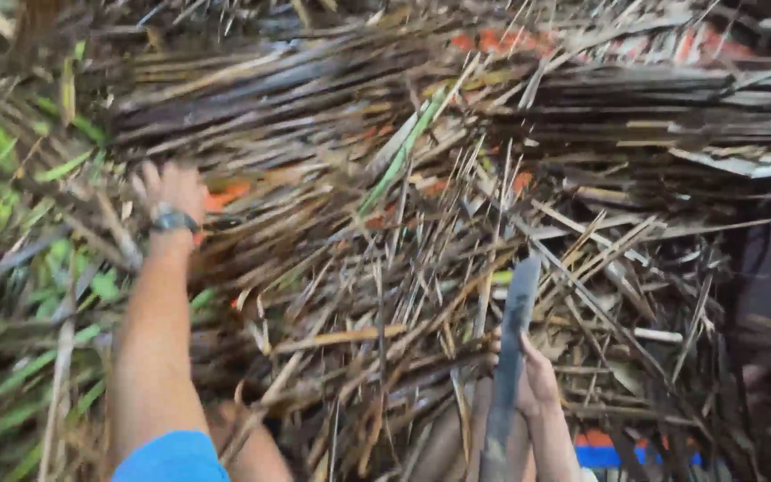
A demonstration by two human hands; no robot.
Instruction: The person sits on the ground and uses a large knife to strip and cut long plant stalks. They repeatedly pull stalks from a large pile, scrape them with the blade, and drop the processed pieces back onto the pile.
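The left hand (171, 189) was raised high on an outstretched arm and pressed into a dense pile of dry stalks (421, 268). Its fingers were spread open against the brown stems, and motion blur hid whether any stem was caught between them. A dark wristwatch (174, 220) sat on the wrist just below the hand, and a blue sleeve (171, 460) covered the upper arm at the bottom edge of the view.

The right hand (533, 379) was low and right of centre, closed around the lower part of a long flat dark blade (512, 344). The blade stood nearly upright, tilted slightly to the right at its top, with its upper end lying against the stalks.

The pile filled most of the view, its stems crossing at many angles, with darker bundles laid roughly level across the top. Green leaves (11, 268) lay along the left side, beside the left arm. Orange patches (501, 40) showed through the stalks near the top, and a strip of blue and orange (609, 449) showed at the bottom right.
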